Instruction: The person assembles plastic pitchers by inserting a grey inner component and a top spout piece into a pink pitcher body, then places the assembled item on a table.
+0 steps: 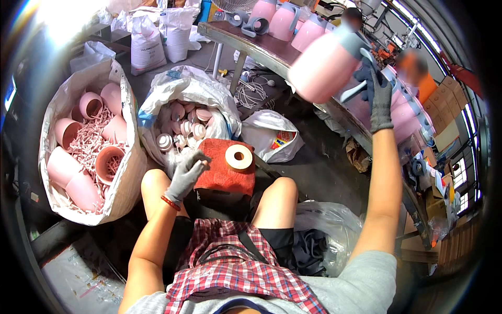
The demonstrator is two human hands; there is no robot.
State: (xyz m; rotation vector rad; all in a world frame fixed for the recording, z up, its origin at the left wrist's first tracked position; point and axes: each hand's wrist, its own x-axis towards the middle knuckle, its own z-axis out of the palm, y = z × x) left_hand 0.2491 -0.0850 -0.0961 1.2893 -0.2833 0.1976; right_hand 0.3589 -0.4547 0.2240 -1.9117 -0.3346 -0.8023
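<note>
My right hand (pixel 377 97), in a dark grey glove, reaches far out to the right and grips a pink vacuum jug (pixel 324 68) by its grey handle. The jug hangs tilted in the air beside the bench edge and is slightly blurred. In front of my lap, my left hand (pixel 187 177), in a light grey glove, has its fingers loosely bent and apart, with nothing visible in them. It hovers at the left side of a block covered with red cloth (pixel 219 175). On that cloth lies a cream-coloured ring (pixel 239 157) with a round hole.
More pink jugs (pixel 283 22) stand on the long bench (pixel 251 47). To the left, a white sack (pixel 130 183) holds pink jug bodies and handles; another sack (pixel 219 99) holds pink and white round parts. Cables (pixel 253 94) lie underneath the bench. People are beyond it.
</note>
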